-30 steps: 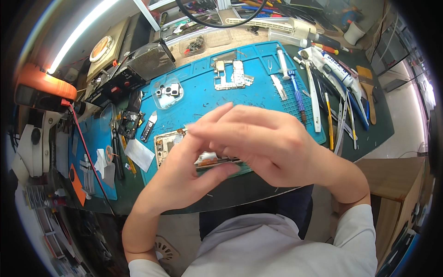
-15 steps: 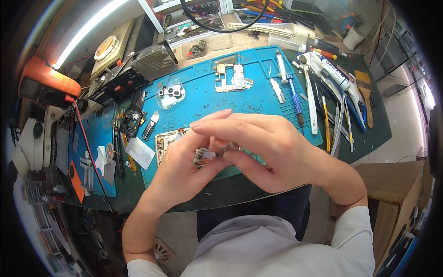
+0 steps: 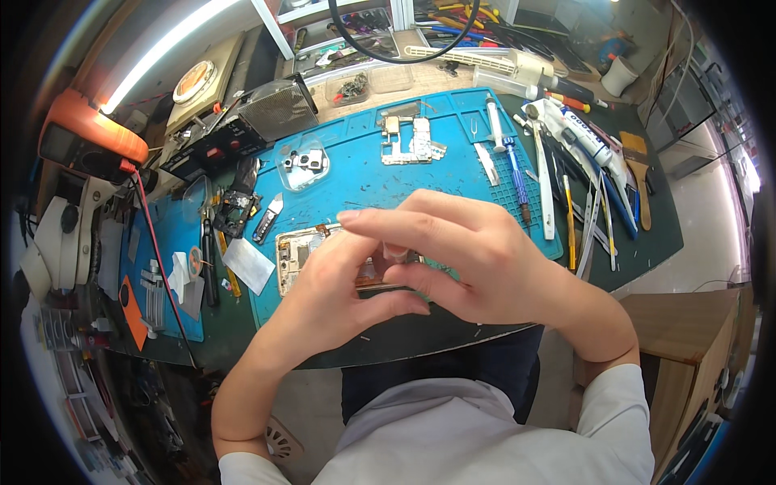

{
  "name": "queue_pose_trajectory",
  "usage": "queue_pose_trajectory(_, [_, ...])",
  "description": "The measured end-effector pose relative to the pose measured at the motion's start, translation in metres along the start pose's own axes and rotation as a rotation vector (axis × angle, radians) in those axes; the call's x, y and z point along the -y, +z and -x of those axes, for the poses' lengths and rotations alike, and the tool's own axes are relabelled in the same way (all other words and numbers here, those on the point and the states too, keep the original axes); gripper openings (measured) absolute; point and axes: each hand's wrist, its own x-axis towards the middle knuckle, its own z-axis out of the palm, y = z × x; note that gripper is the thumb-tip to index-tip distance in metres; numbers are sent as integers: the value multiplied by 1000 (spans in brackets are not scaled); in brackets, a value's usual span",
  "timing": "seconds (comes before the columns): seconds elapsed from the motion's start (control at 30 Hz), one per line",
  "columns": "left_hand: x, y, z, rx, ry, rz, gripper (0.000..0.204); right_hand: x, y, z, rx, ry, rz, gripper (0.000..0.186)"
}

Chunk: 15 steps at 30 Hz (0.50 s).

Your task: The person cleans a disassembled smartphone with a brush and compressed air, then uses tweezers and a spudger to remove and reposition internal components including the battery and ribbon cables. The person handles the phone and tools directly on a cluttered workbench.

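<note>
My left hand (image 3: 330,279) and my right hand (image 3: 473,263) meet above an opened phone (image 3: 288,257) with bare inner parts, which they partly cover. The right hand arches over the left one, its index finger reaching across to the left knuckles. Its thumb and curled fingers close toward each other, and whatever lies between them is mostly hidden. The left thumb stands out straight, apart from its fingers, whose tips disappear behind the right hand. On the blue work mat (image 3: 356,182) beyond them lies a phone circuit board (image 3: 419,144).
A clear dish of small modules (image 3: 305,164), a craft knife (image 3: 267,217) and a white pad (image 3: 248,266) lie to the left. An orange multimeter (image 3: 89,137) stands farther left. At right are a blue precision screwdriver (image 3: 517,178), a syringe (image 3: 495,121), tweezers and a brush (image 3: 637,174).
The left thumb has moved away from the right thumb and now points out below it. Both hands remain over the phone. The whole view has shifted slightly.
</note>
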Motion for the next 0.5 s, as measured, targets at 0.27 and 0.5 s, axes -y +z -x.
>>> queue_pose_trajectory(0.27, [7,0,0,-27,173,-152,25,3,-7,-4,-100,-35,-71,63])
queue_pose_trajectory(0.5, [16,-10,-14,-254,166,-449,12,3,-18,-2,-209,-4,51,57])
